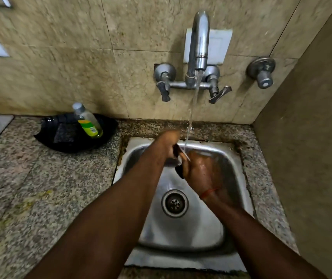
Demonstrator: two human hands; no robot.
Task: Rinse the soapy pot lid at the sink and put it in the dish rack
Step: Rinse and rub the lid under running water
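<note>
I hold a glass pot lid [183,153] nearly edge-on over the steel sink [181,234], so only its thin rim and black knob [179,172] show clearly. My left hand [168,144] grips the lid's upper rim. Wet, with a red thread at the wrist, my right hand [200,171] lies against the lid's right face beside the knob. Water runs from the wall tap [199,41] and lands on the lid's rim between my hands. Both hands are blurred. No dish rack is in view.
A black tray [60,135] with a dish-soap bottle [88,121] leaning in it sits on the speckled granite counter [30,188], left of the sink. The sink drain [174,203] is uncovered. A side wall stands close on the right, and a separate valve [263,72] is on the back wall.
</note>
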